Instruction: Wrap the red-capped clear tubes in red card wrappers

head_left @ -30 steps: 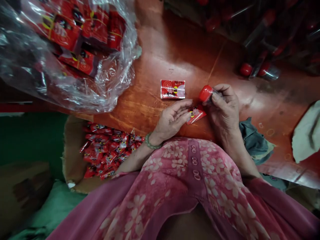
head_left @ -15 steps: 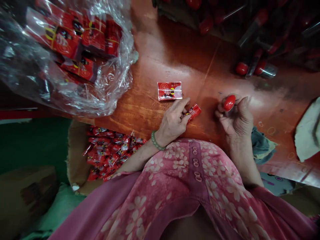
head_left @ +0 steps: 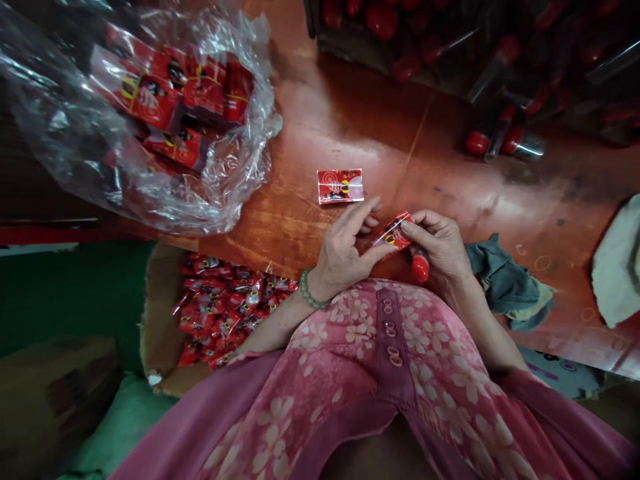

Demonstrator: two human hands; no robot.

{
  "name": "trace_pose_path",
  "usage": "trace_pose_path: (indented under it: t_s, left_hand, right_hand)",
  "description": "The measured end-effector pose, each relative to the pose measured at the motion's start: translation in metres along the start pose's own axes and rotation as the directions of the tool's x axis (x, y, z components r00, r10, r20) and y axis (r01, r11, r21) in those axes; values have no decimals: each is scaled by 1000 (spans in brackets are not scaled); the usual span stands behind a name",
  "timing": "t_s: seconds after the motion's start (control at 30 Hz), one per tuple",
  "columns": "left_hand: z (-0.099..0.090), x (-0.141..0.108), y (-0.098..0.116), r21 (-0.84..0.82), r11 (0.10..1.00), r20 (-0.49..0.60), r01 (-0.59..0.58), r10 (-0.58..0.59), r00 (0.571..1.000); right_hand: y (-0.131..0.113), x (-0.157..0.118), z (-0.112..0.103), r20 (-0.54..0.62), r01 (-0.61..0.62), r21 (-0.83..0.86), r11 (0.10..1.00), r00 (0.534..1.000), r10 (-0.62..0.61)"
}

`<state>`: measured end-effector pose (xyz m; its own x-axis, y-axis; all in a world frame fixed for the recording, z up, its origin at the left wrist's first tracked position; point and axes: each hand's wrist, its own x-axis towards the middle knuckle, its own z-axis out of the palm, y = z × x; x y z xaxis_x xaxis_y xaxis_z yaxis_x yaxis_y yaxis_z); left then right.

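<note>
Bringing both hands together over the worktop, the person now holds the small red sachet [head_left: 393, 232] up between them, whereas a moment earlier it was at the left hand alone and the right hand stood well apart. The left hand [head_left: 340, 257] pinches one end of the sachet with its thumb, while its other fingers [head_left: 363, 213] are loosely spread and lifted. The right hand [head_left: 437, 243] has swung inward, and its fingers [head_left: 430, 227] press on the sachet's other end while curling around a clear tube with a red cap [head_left: 420, 267]. That cap now points down toward the person's body rather than up. A green bead bracelet [head_left: 307, 290] circles the left wrist, above a pink floral top [head_left: 370, 360]. Just beyond the left hand, a flat red packet [head_left: 340, 186] lies on the orange-red worktop [head_left: 360, 120]. To the left, a cardboard tray [head_left: 157, 320] carries a heap of red sachets [head_left: 220, 307]. A grey-green cloth [head_left: 505, 283] lies right of the hands, with a white cloth [head_left: 617, 267] farther out. Beyond, a clear plastic bag [head_left: 240, 167] holds stacked red packets [head_left: 150, 93], while loose red-capped tubes [head_left: 500, 143] lie before a dark crate [head_left: 350, 33] of more tubes
</note>
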<state>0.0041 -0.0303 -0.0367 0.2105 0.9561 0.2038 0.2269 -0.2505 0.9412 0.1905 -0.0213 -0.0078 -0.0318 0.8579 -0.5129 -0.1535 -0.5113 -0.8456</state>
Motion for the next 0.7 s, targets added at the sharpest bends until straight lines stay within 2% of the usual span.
trace_pose_path:
  t_s: [0.07,0.13,0.2,0.27,0.43,0.53,0.6,0.7]
  left_hand:
    - [0,-5,-2,-114,981,12,155,-155,988]
    - [1,-10,-3,-216,929,66,301,-293,954]
    - [4,-11,-1,-280,876,118,392,-374,920]
    - [7,-8,1,-326,840,125,434,-417,900]
    - [3,4,2,-354,804,42,478,-497,867]
    - [-7,9,2,-312,831,28,461,-477,879]
    - [-16,11,3,-242,871,67,427,-424,903]
    - [-28,17,6,-82,941,157,329,-314,936]
  right_hand:
    - [0,3,3,-58,12,48,999,998,-9]
    - [0,5,6,-115,19,89,996,993,-9]
    - [0,7,11,-146,25,137,990,989,-5]
    - [0,8,17,-144,35,192,981,990,-7]
    - [5,9,18,-65,23,220,975,998,-9]
    - [6,9,3,18,10,90,996,1000,-12]
    - [-2,10,-9,50,74,-92,993,996,-70]
    - [-24,16,-18,165,200,-386,901,975,-145]
